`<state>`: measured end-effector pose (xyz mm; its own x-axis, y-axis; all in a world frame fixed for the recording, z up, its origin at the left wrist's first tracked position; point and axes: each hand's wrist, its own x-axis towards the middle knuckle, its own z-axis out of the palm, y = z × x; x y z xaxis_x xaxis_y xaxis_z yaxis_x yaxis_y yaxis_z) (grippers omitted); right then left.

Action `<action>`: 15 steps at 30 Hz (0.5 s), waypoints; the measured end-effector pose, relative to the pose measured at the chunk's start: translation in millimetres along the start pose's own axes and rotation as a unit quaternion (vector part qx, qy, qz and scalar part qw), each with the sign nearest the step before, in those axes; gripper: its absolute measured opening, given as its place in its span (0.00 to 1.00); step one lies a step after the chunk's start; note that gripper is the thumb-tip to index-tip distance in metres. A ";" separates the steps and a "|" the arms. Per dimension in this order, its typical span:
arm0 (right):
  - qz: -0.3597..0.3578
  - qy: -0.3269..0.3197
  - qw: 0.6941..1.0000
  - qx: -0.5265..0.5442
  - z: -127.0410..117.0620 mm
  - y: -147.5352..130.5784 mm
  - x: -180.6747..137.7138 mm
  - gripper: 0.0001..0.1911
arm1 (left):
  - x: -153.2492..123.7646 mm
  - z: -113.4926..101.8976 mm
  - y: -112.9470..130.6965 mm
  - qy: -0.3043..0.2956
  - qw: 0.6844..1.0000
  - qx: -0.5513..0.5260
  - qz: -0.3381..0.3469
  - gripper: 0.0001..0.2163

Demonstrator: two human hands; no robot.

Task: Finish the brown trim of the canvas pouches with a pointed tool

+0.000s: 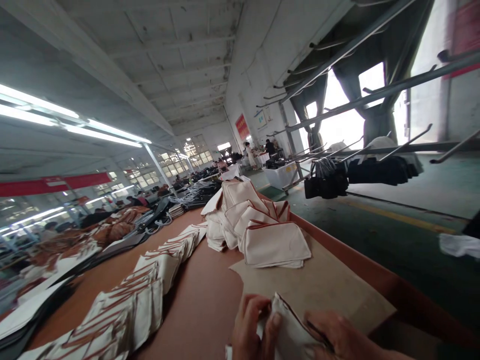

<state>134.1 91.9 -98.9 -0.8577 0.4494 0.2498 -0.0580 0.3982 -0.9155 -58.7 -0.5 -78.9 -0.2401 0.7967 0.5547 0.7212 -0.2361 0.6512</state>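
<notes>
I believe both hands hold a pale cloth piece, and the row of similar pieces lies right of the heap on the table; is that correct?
Not quite: the head view shows the row left of the heap. The left hand and right hand do hold a pale cloth piece.

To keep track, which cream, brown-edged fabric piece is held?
The cream, brown-edged fabric piece between the left hand and right hand; the others lie in a heap or row.

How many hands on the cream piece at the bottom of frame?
2: the left hand on the left side of the cream piece, the right hand on its right. The frame's bottom edge cuts the piece off; no other hand shows there.
</notes>
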 end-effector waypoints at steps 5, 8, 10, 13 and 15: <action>-0.038 0.099 0.993 -0.045 -2.2 -5.7 -8.2 0.20 | 17.2 -5.4 40.0 0.020 0.998 0.053 -0.003 0.10; -0.080 0.168 0.976 -0.112 -0.4 -5.0 -8.5 0.16 | 27.9 -3.1 57.6 0.058 0.993 0.100 0.000 0.08; -0.140 0.227 0.950 -0.166 0.4 -2.8 -6.2 0.12 | 35.9 -1.2 66.9 0.083 0.988 0.128 0.001 0.10; -0.259 0.321 0.873 -0.258 0.1 -0.6 -2.6 0.12 | 45.5 0.3 76.8 0.114 0.976 0.182 0.041 0.13; -0.309 0.340 0.835 -0.305 1.4 -0.2 -2.4 0.14 | 47.9 0.4 78.5 0.105 0.967 0.219 0.072 0.14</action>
<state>135.4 89.6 -99.7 -0.2607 0.2756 0.9252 0.0667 0.9612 -0.2675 -13.3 19.3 -1.4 -0.2109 0.6312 0.7464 0.9518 -0.0413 0.3039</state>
